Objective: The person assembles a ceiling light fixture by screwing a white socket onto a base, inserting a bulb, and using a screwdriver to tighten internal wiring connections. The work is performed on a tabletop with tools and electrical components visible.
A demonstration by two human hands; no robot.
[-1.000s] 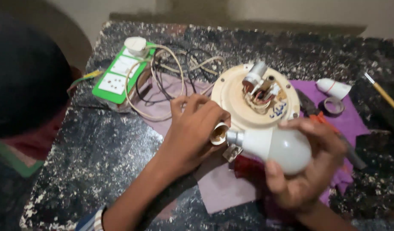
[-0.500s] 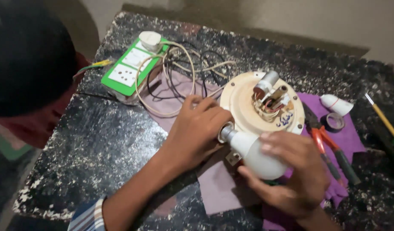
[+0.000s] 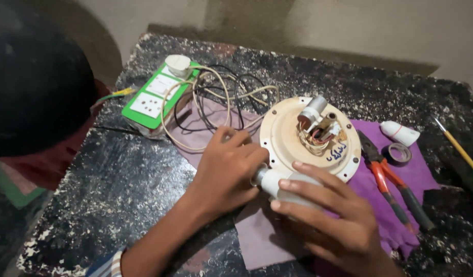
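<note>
1. Speckled black surface (image 3: 118, 195) is carrying a purple cloth (image 3: 400, 179) and a round cream fan base (image 3: 288, 138).
2. Left hand (image 3: 226, 169) is closing around the bulb holder (image 3: 260, 176) at the base's near rim.
3. Right hand (image 3: 334, 220) is wrapping loosely over the white bulb (image 3: 285, 187).
4. Bulb-fitting step, I judge; next calls for steady twisting.
</note>
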